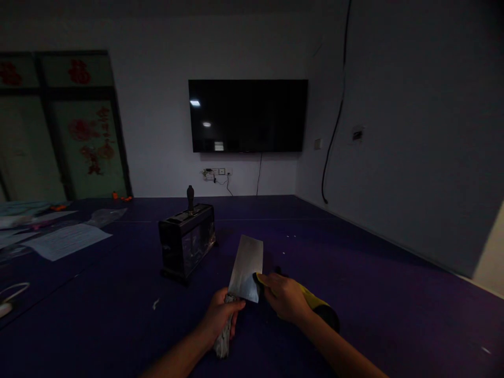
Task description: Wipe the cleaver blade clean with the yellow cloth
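My left hand (220, 315) is closed round the pale handle of a broad cleaver (246, 268), whose steel blade points up and away from me. My right hand (284, 297) is closed on a yellow and black object (315, 304) and presses its yellow tip against the blade's lower right edge. Both hands hover low over the dark purple table (354, 294). Just beyond the blade, to the left, stands a black knife block (187, 241) with one dark handle sticking up from its top.
Papers (65, 240) and clear plastic wrap (104, 215) lie at the table's far left, with a white cable (11, 294) at the left edge. A dark television (248, 115) hangs on the back wall. A grey wall runs along the right side.
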`<state>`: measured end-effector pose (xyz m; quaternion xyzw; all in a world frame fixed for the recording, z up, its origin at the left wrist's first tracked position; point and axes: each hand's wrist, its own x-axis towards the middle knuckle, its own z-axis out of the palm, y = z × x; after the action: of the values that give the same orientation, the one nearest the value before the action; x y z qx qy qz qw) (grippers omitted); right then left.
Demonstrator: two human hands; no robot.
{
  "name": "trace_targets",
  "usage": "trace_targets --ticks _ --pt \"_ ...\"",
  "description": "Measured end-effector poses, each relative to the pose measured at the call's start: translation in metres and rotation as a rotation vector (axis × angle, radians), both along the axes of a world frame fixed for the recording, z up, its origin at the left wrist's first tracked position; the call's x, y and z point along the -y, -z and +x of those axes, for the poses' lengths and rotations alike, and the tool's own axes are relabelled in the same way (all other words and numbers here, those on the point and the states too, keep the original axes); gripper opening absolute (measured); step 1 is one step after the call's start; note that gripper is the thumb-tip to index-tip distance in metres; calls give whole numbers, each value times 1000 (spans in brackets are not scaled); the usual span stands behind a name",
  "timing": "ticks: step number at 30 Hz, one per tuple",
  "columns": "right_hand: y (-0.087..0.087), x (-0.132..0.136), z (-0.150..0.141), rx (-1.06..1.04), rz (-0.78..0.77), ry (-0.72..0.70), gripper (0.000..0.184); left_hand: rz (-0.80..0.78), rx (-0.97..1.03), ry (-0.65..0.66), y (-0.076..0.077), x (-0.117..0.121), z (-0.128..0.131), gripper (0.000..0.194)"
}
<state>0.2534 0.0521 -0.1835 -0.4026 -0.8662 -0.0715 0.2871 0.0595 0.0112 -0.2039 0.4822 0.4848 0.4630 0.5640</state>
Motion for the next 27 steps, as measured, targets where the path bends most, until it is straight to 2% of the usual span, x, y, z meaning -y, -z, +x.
trace_targets --ticks 7,15,21,27 --pt "4 -6 4 -25 51 14 36 15 -4 47 0 0 -2 40" --pt "-3 -11 12 -95 82 113 35 17 -17 102 -5 5 -3 39" --pt "-3 -17 20 -158 113 161 35 32 -39 154 -4 4 -4 36" --pt "1 -23 21 -219 75 113 36 51 -23 166 -3 4 -4 37"
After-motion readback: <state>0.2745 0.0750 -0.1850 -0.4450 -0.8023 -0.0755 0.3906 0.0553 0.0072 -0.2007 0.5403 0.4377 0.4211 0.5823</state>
